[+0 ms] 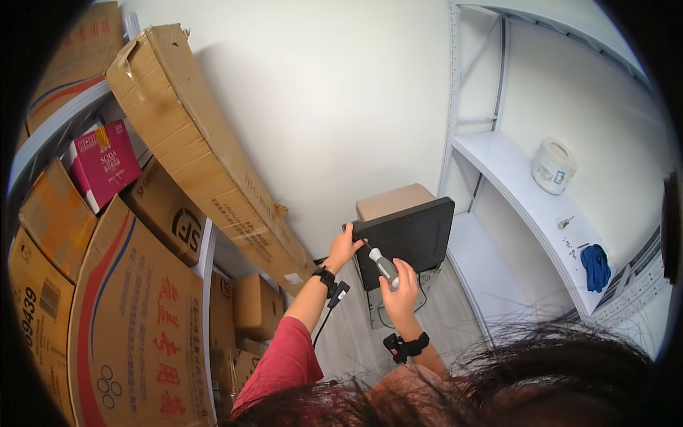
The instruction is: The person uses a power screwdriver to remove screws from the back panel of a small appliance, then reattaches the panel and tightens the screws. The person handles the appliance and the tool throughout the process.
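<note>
A flat black rectangular panel stands tilted in front of me, its broad side toward me. My left hand grips its upper left corner, with a finger on the front near the screwdriver's tip. In my right hand is a screwdriver with a grey and white handle. Its tip points up and left at the panel's face by the left edge. Whether the tip sits in a screw is too small to tell.
Behind the panel is a beige box-like thing. A dark cable hangs below it. On the right, a white shelf holds a white tub, small loose parts and a blue cloth bundle. Cardboard boxes and a tall carton crowd the left.
</note>
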`<state>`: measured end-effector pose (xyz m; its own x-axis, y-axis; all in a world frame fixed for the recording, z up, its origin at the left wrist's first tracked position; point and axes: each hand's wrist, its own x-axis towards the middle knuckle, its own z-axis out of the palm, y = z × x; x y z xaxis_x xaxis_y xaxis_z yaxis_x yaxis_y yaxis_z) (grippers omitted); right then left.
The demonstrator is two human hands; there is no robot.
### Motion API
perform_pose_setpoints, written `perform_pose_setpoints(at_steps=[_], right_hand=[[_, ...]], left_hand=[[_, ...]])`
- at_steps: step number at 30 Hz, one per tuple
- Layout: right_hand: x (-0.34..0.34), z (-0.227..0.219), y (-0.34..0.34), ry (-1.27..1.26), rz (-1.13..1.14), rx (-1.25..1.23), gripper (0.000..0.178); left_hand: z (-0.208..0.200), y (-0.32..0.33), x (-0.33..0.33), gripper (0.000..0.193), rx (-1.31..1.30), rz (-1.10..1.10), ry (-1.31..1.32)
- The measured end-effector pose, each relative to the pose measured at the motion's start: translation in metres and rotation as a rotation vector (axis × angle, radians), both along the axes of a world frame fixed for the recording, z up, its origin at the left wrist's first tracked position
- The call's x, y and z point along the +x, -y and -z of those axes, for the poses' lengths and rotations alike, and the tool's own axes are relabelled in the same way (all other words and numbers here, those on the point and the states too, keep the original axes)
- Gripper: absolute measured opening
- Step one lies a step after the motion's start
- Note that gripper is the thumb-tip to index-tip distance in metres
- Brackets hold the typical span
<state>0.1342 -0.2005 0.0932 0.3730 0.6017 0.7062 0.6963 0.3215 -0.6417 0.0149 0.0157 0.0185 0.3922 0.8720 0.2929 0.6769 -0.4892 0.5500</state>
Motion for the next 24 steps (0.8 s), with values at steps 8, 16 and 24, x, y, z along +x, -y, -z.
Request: perform_pose_setpoints(at_steps=[8,16,24], right_hand=[[-0.005,0.002,-0.002,-0.188,-0.012,-0.178,0.042],[0.0,0.004,-0.001,-0.043,-0.056,-0.208,0.042],[-0.005,-0.004,0.0,0.04,-0.057,-0.139,0.038]], left_hand=[[0.002,-0.007,-0.005,0.051,-0.006,-0.007,0.032],[-0.008,0.0,-0.001,0.05,-0.038,-0.003,0.029],[-0.006,-0.001,-0.003,0.05,-0.048,-0.006,0.023]])
